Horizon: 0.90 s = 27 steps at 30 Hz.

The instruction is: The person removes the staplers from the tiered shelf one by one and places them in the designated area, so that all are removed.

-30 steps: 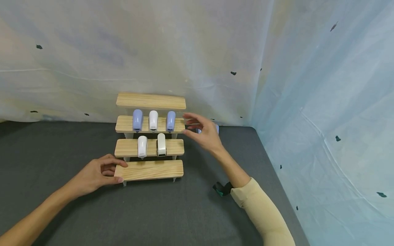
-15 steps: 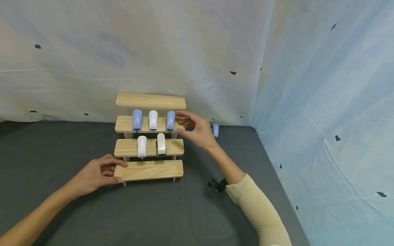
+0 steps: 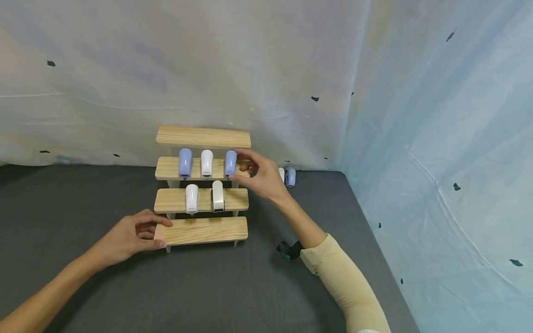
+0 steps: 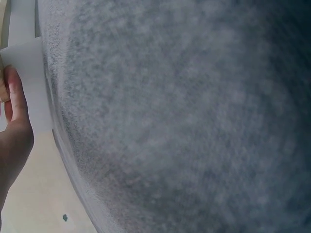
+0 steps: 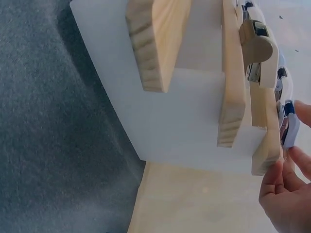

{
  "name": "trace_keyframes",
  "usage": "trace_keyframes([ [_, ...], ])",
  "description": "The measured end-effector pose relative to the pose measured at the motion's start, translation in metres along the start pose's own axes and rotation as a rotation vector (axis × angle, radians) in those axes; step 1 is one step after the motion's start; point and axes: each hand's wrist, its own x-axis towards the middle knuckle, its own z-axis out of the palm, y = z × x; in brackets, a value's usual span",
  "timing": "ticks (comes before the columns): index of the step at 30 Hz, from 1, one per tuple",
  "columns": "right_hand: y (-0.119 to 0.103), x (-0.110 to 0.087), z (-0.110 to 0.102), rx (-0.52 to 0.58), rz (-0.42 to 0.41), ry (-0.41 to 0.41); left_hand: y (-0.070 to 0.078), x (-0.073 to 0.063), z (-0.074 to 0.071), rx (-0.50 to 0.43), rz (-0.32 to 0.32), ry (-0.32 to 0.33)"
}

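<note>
A tiered wooden rack point(image 3: 201, 232) with pale boards carries small staplers. Its third board bears a blue stapler point(image 3: 185, 162) at left, a white stapler point(image 3: 207, 163) in the middle and a lighter blue stapler point(image 3: 230, 163) at right. My right hand point(image 3: 262, 178) pinches this last one by its two ends, thumb at the front and index finger at the back; the other fingers sit by the board's end. On the second board are a white stapler point(image 3: 192, 198) and a cream stapler point(image 3: 218, 196). My left hand point(image 3: 127, 238) grips the left end of the lowest board.
Right of the rack, behind my right hand, a blue stapler point(image 3: 290, 177) and a partly hidden white stapler point(image 3: 281, 174) are on the dark grey table point(image 3: 208, 291). A black strap point(image 3: 289, 250) shows beside my right forearm. Pale sheeting point(image 3: 270, 69) hangs behind and to the right.
My right hand has moved left from beyond the rack's right end onto the lighter blue stapler, uncovering the staplers on the table. The left hand has stayed on the lowest board.
</note>
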Motion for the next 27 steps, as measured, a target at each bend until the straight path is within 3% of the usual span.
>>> trace_keyframes([
  [10, 0.002, -0.003, 0.011, -0.03, -0.01, 0.077, 0.001, -0.001, 0.0, -0.014, 0.01, -0.002],
  [27, 0.0, -0.009, 0.006, 0.042, 0.001, 0.043, -0.001, -0.001, 0.001, -0.059, 0.04, -0.013],
])
